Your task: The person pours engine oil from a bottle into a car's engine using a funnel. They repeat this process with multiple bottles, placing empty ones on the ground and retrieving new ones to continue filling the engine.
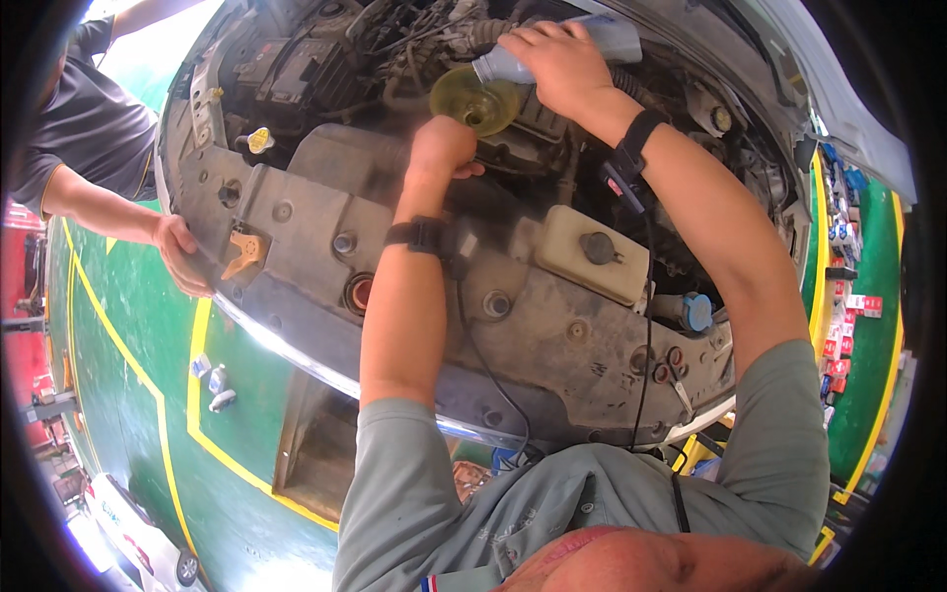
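Note:
A yellow see-through funnel [501, 107] stands in the engine bay, its wide mouth facing up. At its near edge is my left hand [444, 146], fingers curled closed against the funnel; the part inside the grip is hidden. My right hand [564, 71] is wrapped over a pale grey-blue plastic bottle [617, 41]. The bottle lies tipped nearly level, its neck pointing left over the funnel's far rim. Whether liquid is running from it, I cannot tell.
Cream reservoir [592, 255] with black cap, blue cap [697, 312] and scissors-like tool [678, 373] lie nearer me. At left, another person's hand [180, 255] rests on the car's front edge by an orange clip [242, 255]. Raised hood [838, 79] at right; wrist cables cross the front panel.

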`<act>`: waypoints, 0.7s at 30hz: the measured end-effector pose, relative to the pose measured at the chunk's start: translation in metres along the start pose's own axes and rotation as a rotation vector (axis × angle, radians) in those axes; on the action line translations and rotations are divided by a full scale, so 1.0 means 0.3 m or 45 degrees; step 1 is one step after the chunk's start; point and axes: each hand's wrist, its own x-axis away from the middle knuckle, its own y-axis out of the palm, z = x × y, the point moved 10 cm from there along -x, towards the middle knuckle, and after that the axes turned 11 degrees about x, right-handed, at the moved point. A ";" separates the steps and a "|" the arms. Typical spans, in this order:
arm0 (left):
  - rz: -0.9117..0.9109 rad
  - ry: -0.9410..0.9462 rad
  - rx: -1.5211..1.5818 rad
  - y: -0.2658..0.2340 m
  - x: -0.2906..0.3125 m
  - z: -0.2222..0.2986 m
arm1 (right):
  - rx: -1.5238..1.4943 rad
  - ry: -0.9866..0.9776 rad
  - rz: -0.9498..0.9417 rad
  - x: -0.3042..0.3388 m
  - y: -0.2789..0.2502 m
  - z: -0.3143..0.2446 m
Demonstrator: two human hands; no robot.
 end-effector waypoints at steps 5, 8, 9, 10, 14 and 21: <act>-0.047 0.102 -0.054 0.002 -0.001 0.011 | -0.285 0.241 -0.098 0.056 -0.014 0.083; 0.025 0.005 -0.005 -0.015 0.039 0.028 | -0.363 0.358 -0.126 0.084 -0.009 0.119; 0.022 0.028 0.018 -0.008 0.026 0.026 | -0.387 0.400 -0.155 0.092 -0.008 0.133; 0.034 0.045 0.043 -0.015 0.009 0.003 | -0.422 0.433 -0.176 0.087 -0.019 0.134; 0.003 0.063 0.064 -0.006 -0.023 -0.019 | -0.512 0.592 -0.201 0.107 -0.084 0.161; 0.069 -0.059 0.158 -0.031 0.049 0.015 | -0.649 0.719 -0.236 0.176 -0.099 0.161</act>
